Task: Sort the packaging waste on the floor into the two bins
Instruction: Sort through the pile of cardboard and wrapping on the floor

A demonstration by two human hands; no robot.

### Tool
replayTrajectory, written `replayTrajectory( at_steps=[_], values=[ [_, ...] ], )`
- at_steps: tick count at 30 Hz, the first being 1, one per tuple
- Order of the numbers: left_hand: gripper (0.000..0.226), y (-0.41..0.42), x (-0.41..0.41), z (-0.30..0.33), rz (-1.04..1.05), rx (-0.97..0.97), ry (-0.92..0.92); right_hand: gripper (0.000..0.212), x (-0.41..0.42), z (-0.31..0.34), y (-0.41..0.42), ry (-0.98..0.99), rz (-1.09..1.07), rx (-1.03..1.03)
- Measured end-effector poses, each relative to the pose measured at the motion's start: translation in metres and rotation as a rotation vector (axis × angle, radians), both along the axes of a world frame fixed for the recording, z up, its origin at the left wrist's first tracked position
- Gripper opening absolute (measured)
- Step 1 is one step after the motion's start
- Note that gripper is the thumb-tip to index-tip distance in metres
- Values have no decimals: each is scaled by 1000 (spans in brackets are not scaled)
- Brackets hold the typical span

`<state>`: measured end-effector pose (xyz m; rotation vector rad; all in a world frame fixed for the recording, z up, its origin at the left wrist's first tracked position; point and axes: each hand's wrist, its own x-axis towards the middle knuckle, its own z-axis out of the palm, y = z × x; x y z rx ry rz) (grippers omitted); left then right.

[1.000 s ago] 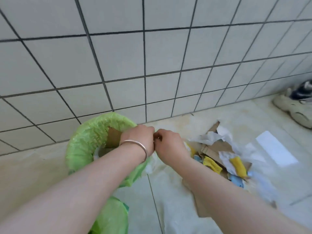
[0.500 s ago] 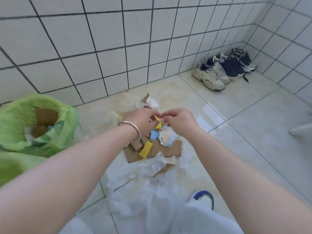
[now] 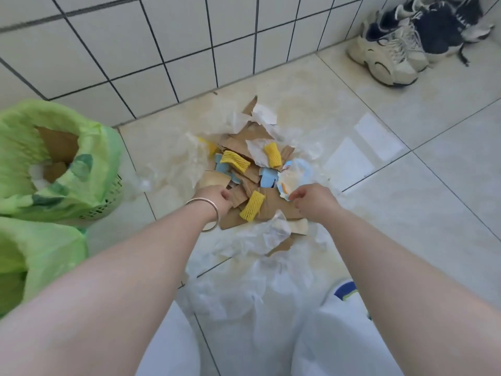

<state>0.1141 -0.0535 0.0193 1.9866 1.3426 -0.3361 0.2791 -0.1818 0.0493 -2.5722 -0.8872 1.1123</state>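
— Where both arms reach down, over the waste pile (image 3: 244, 169) on the floor (image 3: 406, 213), near centre frame, just short of the tiled wall (image 3: 162, 50)

— Left hand (image 3: 215, 198)?

— Knuckles up, fingers curled, resting at the pile's 8 o'clock edge, touching a brown cardboard scrap (image 3: 238, 195); can't tell whether actually gripping it. Silver bangle (image 3: 210, 213) on that wrist

— And the right hand (image 3: 311, 199)?

— At the pile's 5 o'clock edge, fingers bent loosely, fingertips (image 3: 294, 198) meeting the rim of a white and blue wrapper (image 3: 291, 177); pinched or merely touching, can't tell

— Contents of the pile?

— Torn cardboard, yellow foam netting (image 3: 253, 206) between the two hands, more yellow pieces toward 12 o'clock, light blue scraps (image 3: 268, 177), white paper, clear plastic film (image 3: 176, 161) spread toward 9 o'clock and more film (image 3: 244, 280) toward 6 o'clock

— Bins?

— Two, both green-lined, at 9 o'clock from the pile. Far bin (image 3: 89, 169) against the wall, holding cardboard and something white. Near bin (image 3: 48, 253) just beside it, toward 7 o'clock, inside not visible

— Anything else?

— Sneakers (image 3: 390, 52) at 1 o'clock by the wall, well apart from the pile. White trouser legs (image 3: 339, 343) at 6 o'clock, blue-toed shoe (image 3: 345, 290) peeking out
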Motion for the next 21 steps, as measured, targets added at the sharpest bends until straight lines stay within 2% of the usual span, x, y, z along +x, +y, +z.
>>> replayTrajectory(
  at_steps=[3,7,8,10,13,16,18,21],
  values=[
    [28,-4,10,-34,-32,-43,15,30,4,-42,0,-57,109,-102],
    [27,-23,18,-76,-33,-130,-78,38,4,-95,-13,-152,229,-208],
    [31,-29,18,-83,-100,-129,-114,42,3,-106,-19,-198,272,-203],
    [56,-42,15,-93,-355,-42,-133,46,-3,-123,-30,-309,361,-156],
    [83,-57,13,-107,-682,127,-17,47,-8,-139,-38,-439,436,-130],
    [80,-66,12,-119,-782,242,84,39,-3,-145,-40,-479,344,-124],
    [74,-62,11,-122,-737,272,113,27,2,-147,-41,-433,264,-114],
    [52,-46,5,-117,-593,255,163,20,8,-148,-45,-405,198,-80]
  ],
)
